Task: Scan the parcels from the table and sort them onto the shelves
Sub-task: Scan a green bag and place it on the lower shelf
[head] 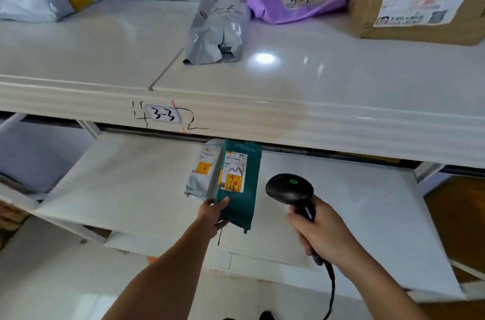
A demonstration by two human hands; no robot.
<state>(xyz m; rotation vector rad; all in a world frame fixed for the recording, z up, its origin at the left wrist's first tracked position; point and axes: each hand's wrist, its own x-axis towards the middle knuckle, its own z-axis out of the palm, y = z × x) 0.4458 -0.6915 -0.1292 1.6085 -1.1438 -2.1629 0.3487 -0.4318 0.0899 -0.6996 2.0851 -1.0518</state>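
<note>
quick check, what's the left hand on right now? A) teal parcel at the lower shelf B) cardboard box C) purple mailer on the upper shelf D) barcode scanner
A. The left hand grips the bottom corner of the teal parcel over the lower shelf, beside a grey parcel; the right hand holds the scanner.

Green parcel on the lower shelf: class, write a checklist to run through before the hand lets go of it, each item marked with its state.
1. Left hand grips the green parcel: ok.
2. Parcel fully resting on the lower shelf: cannot tell.
3. Label faces up, readable: ok.
4. Room beside the grey parcel: ok, though they touch.
5. Right hand holds the scanner clear of the parcel: ok.
6. Scan registered: cannot tell.
</note>
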